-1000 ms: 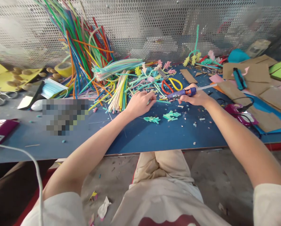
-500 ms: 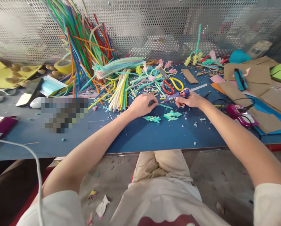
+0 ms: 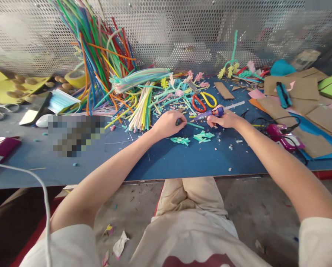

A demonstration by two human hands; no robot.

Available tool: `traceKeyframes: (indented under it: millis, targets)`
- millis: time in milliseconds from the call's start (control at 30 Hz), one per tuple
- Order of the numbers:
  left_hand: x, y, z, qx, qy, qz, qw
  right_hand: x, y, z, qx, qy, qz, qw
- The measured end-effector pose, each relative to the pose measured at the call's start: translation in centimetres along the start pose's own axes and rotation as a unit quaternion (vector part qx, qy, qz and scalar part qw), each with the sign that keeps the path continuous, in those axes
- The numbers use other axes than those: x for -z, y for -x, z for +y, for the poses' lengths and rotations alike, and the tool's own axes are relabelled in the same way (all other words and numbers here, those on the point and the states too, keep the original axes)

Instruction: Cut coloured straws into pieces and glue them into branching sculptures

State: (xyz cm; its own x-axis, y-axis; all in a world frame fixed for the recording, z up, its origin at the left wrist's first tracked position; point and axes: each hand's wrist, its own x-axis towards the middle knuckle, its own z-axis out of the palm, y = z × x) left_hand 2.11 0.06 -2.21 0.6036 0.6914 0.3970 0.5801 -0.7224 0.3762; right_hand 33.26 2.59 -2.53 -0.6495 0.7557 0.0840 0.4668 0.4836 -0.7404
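My right hand (image 3: 222, 118) is wrapped round a purple hot glue gun (image 3: 203, 116), with a whitish glue stick (image 3: 236, 105) jutting from its back end. The nozzle points left, close to the fingertips of my left hand (image 3: 171, 123). Those fingers are pinched at the end of a thin green pipe cleaner (image 3: 196, 125) that runs right, below the gun. A small dark round thing (image 3: 178, 121) shows within the left hand; I cannot tell what it is. Just in front lie two groups of short green pipe cleaner pieces (image 3: 203, 136).
Behind the hands lie scissors with red and yellow handles (image 3: 204, 102) and bundles of pipe cleaners (image 3: 140, 79). Cardboard pieces (image 3: 292, 89) and a magenta box with black cables (image 3: 284, 136) are at right. A white cable (image 3: 38, 178) crosses the table's left edge.
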Motion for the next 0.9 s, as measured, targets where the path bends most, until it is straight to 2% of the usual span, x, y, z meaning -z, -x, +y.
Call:
traceKeyframes:
  millis: [367, 567, 900]
  targets:
    - [0.08, 0.04, 0.03, 0.002, 0.001, -0.004, 1.0, -0.18, -0.05, -0.28, 0.016, 0.021, 0.008, 1.0]
    - [0.02, 0.08, 0.02, 0.0, 0.003, -0.001, 1.0, -0.26, 0.02, -0.29, 0.001, 0.016, 0.007, 1.0]
    - [-0.06, 0.04, -0.18, -0.004, 0.004, 0.004, 1.0, -0.06, -0.03, -0.52, 0.009, 0.016, -0.012, 1.0]
